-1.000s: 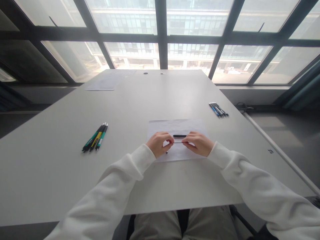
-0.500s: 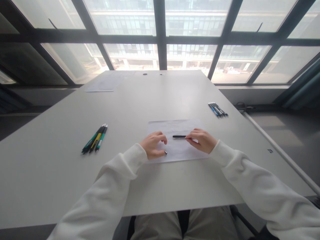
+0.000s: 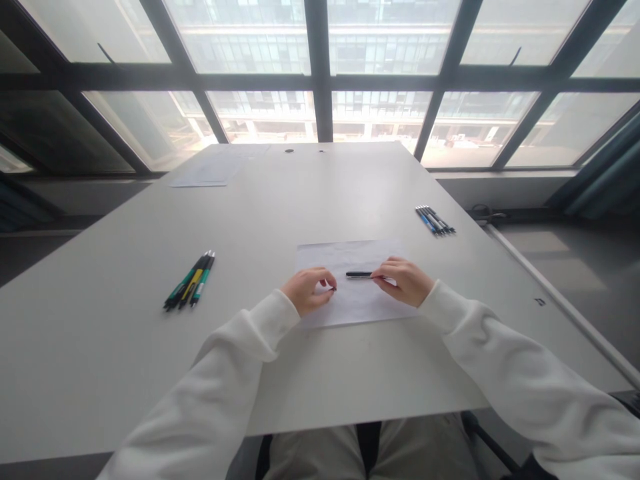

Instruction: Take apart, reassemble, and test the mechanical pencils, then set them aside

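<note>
**Pen parts held apart over a sheet of paper at a window-side table**

A person in white sleeves sits at a grey table, both hands resting on a white sheet of paper. The right hand pinches one end of a black pen barrel, which lies nearly level, its long axis running left to right across the sheet, its free end pointing toward the left hand. That hand is curled, fingertips closed on a small dark piece; it is too tiny to tell what it is. The small piece sits just left of and slightly nearer the person than the barrel's open end, a short gap between them, so the two hands face each other along the barrel's line.

Off to the left lies a bundle of green and yellow pens, well apart from the left hand. A second bundle of blue and black pens rests beyond the right hand, toward the table's right edge. More sheets lie at the far end, under the tall windows.
</note>
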`<state>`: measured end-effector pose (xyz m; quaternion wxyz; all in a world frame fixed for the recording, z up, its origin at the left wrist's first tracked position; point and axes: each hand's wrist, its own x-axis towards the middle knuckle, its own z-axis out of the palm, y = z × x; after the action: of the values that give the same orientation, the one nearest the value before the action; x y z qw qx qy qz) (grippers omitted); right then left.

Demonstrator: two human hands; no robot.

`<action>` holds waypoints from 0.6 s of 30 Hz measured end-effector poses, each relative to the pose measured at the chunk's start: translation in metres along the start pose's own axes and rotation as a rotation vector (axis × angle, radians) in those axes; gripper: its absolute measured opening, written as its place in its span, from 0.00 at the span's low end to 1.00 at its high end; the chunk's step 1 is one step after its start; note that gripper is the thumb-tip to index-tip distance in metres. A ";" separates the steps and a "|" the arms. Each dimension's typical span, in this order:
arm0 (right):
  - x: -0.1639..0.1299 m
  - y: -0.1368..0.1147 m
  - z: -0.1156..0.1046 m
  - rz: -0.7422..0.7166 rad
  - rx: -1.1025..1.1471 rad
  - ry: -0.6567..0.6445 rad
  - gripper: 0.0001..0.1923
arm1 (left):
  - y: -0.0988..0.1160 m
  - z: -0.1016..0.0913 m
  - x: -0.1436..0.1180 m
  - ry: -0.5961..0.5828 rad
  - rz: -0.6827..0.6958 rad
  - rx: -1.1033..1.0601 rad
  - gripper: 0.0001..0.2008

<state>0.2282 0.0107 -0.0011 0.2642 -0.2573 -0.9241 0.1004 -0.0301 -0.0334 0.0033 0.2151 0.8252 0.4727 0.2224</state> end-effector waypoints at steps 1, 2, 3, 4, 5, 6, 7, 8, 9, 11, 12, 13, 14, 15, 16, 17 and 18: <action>0.000 -0.001 0.000 -0.002 0.000 0.001 0.07 | 0.002 -0.001 0.000 0.041 -0.010 -0.009 0.07; 0.001 -0.001 0.000 -0.003 0.000 0.001 0.07 | 0.003 -0.001 0.001 0.078 -0.013 -0.016 0.07; 0.001 -0.002 0.001 -0.005 0.000 0.000 0.07 | 0.005 -0.002 0.001 0.107 -0.008 -0.020 0.07; 0.001 -0.003 0.001 -0.007 0.001 -0.001 0.07 | 0.008 -0.002 0.001 0.130 0.002 -0.022 0.07; 0.002 -0.004 0.002 -0.010 0.001 -0.002 0.07 | 0.010 -0.003 0.002 0.146 0.015 -0.020 0.07; 0.002 -0.005 0.002 -0.012 0.001 -0.003 0.07 | 0.012 -0.003 0.002 0.159 0.027 -0.016 0.07; 0.003 -0.006 0.003 -0.013 0.001 -0.004 0.07 | 0.013 -0.004 0.002 0.167 0.039 -0.012 0.07; 0.003 -0.006 0.003 -0.014 -0.001 -0.002 0.07 | 0.015 -0.004 0.002 0.172 0.050 -0.008 0.07; 0.003 -0.007 0.003 -0.014 -0.002 0.001 0.07 | 0.016 -0.003 0.002 0.176 0.061 -0.005 0.07; 0.004 -0.008 0.003 -0.017 -0.006 0.005 0.07 | 0.017 -0.003 0.002 0.180 0.077 0.002 0.07; 0.004 -0.008 0.003 -0.021 -0.008 0.004 0.07 | 0.018 -0.002 0.003 0.182 0.082 0.005 0.07; 0.005 -0.009 0.003 -0.027 -0.010 0.002 0.07 | 0.018 -0.001 0.003 0.185 0.086 0.008 0.07; 0.005 -0.010 0.003 -0.033 -0.010 0.000 0.07 | 0.018 0.000 0.004 0.188 0.090 0.009 0.08; 0.005 -0.011 0.003 -0.040 -0.009 -0.001 0.07 | 0.018 0.001 0.004 0.190 0.095 0.010 0.08; 0.006 -0.012 0.003 -0.046 -0.006 0.000 0.07 | 0.019 0.002 0.005 0.190 0.101 0.008 0.08; 0.006 -0.013 0.003 -0.052 -0.003 0.002 0.08 | 0.019 0.003 0.005 0.189 0.108 0.004 0.08; 0.007 -0.014 0.003 -0.057 0.002 0.006 0.08 | 0.019 0.004 0.006 0.187 0.115 0.000 0.08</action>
<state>0.2159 0.0022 0.0038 0.2702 -0.2307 -0.9301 0.0928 -0.0121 -0.0377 0.0119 0.1570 0.8265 0.4427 0.3102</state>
